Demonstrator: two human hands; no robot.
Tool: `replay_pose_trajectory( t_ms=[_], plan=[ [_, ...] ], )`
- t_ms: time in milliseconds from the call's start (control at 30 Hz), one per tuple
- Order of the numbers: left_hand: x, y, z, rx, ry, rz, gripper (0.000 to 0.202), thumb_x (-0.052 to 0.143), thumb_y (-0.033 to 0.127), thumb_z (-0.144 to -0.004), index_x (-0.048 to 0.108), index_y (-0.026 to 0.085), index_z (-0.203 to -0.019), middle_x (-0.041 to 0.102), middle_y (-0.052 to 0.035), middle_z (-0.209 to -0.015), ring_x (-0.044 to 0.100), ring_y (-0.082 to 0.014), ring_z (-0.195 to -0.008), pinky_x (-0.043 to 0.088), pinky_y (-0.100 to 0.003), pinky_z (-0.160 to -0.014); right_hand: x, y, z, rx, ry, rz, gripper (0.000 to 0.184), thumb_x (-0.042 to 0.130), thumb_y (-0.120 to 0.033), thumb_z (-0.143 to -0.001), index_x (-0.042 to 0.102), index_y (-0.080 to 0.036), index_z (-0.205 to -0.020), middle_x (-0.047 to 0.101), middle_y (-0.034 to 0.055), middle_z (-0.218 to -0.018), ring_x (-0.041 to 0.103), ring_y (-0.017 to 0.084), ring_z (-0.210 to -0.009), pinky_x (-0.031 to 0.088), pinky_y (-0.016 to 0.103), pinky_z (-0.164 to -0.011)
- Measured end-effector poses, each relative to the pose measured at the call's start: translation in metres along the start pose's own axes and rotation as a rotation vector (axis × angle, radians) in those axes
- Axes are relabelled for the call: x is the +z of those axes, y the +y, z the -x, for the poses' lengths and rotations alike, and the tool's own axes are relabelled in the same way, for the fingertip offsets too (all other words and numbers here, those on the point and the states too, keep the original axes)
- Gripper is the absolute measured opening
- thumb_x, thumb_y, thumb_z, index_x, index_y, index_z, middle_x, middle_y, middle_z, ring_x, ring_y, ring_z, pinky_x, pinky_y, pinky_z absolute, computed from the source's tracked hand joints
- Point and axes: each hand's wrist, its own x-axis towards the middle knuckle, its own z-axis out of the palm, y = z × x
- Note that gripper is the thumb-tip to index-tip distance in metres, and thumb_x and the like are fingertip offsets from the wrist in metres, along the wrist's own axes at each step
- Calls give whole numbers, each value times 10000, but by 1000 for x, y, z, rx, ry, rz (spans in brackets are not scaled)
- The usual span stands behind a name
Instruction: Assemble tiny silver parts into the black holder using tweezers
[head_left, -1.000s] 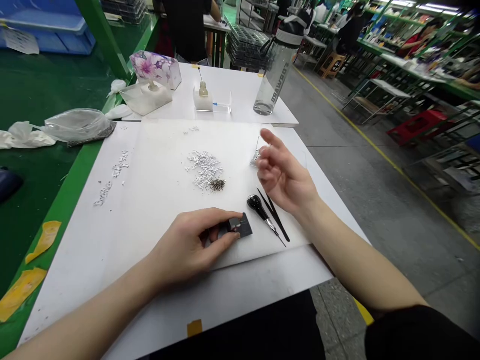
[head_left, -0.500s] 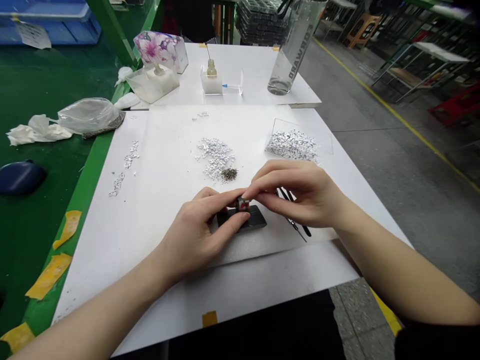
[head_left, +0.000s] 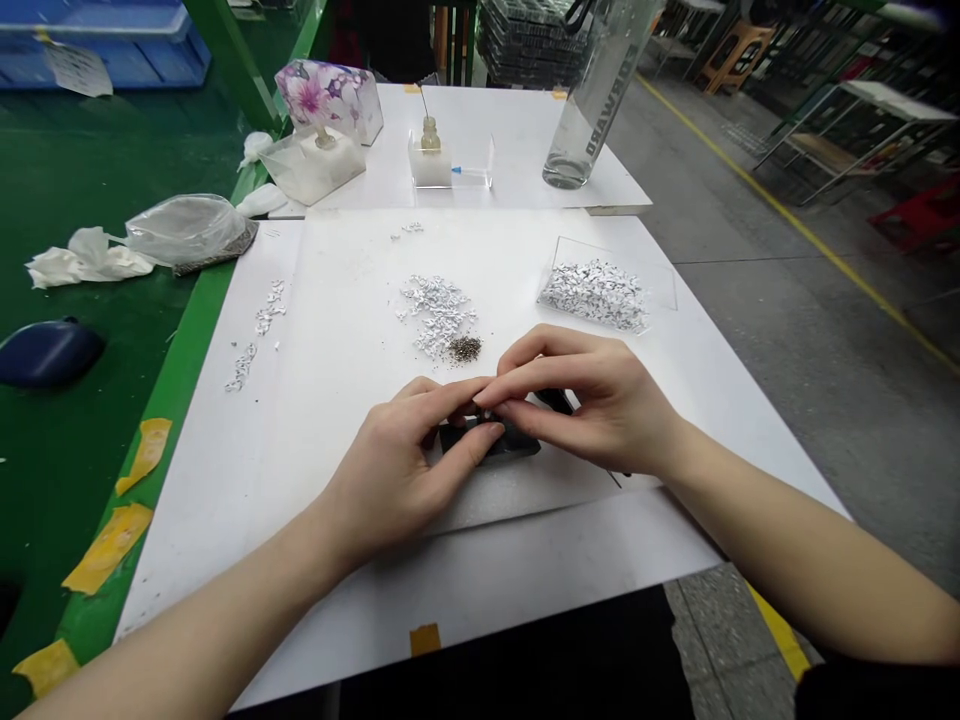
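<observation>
My left hand [head_left: 412,455] is closed on a small dark metal part [head_left: 482,413], held between thumb and forefinger above a black block [head_left: 517,440]. Thumb and fingers of my right hand [head_left: 581,395] are pinched together at the top of that part; whatever they grip is hidden. Under my right hand lie black-handled tools [head_left: 555,400], mostly covered. Beyond the hands, a heap of small white pieces [head_left: 439,310] touches a little pile of tiny dark metal bits [head_left: 465,348]. More white pieces fill a clear tray [head_left: 559,252] on the right.
Loose white pieces [head_left: 270,307] are scattered at the left of the white board. At the back stand a flowered tissue box [head_left: 326,95], a clear box with a small bottle [head_left: 430,135], and a tall clear bottle [head_left: 589,120]. A plastic bag [head_left: 184,225] lies left.
My right hand has shifted slightly left and inward over the small part, covering more of it and of the tools. My left hand keeps its hold. The whole view has moved slightly.
</observation>
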Motion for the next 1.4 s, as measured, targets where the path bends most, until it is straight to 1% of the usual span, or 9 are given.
replay_pose_trajectory(
  t_ms=[433,600,700,800,867,933,1067,1233,1400],
  plan=[
    [1,0,5,40,24,30,223,699,213,-929,787,257,-1129,738,0,-907,626,-138,-730,529,-271,-702,11,-15,2,298,-26,-263,223,653,-11,-839,649,-225,-904,665,-13,-892,593,126,-755,491,268,-635],
    [0,1,5,110,-27,28,165,707,197,-939,819,252,-1047,769,-9,-883,670,-156,-772,552,-268,-719,-21,-12,-3,321,-330,-395,120,741,-143,-893,698,-216,-979,566,-41,-745,524,106,-639,434,239,-547],
    [1,0,5,131,-37,2,212,706,214,-955,830,255,-1122,789,-14,-894,677,-154,-770,554,-258,-713,-58,-5,-4,353,-376,-103,125,722,-354,-970,729,-249,-1037,497,-63,-601,467,120,-533,381,264,-492],
    [1,0,5,118,-26,-21,218,704,240,-964,833,244,-1140,802,-19,-911,671,-149,-743,564,-257,-710,-86,2,-2,529,-369,352,329,712,-525,-949,712,-268,-1154,626,-38,-625,527,150,-515,362,293,-478],
    [1,0,6,119,-18,-37,212,696,235,-970,830,237,-1135,803,-15,-910,650,-135,-697,563,-253,-697,-93,5,-2,676,-469,464,545,721,-575,-927,624,-275,-1372,725,-10,-748,622,190,-602,428,309,-542],
    [1,1,6,128,-14,-53,214,693,219,-972,825,237,-1141,800,-5,-900,616,-114,-641,553,-244,-674,-90,5,-3,762,-577,416,647,700,-505,-948,487,-295,-1522,746,-14,-792,661,209,-652,460,319,-598],
    [0,2,6,149,-18,-56,229,698,202,-968,813,241,-1162,791,5,-879,601,-104,-617,543,-236,-655,-73,5,-6,668,-594,319,580,650,-253,-928,460,-304,-1474,681,-63,-709,603,178,-615,417,295,-596],
    [-1,0,7,146,-34,-44,235,696,202,-971,806,234,-1176,795,2,-906,616,-104,-639,514,-224,-623,-61,11,-7,581,-516,412,349,643,-237,-921,542,-253,-1254,630,-77,-667,543,158,-608,390,289,-608],
    [0,-2,7,161,-36,-9,242,714,162,-957,799,209,-1178,795,4,-920,667,-108,-770,518,-202,-675,-57,19,-7,453,-396,260,240,671,-161,-879,614,-241,-1098,514,-106,-579,483,121,-541,350,265,-556]
  ],
)
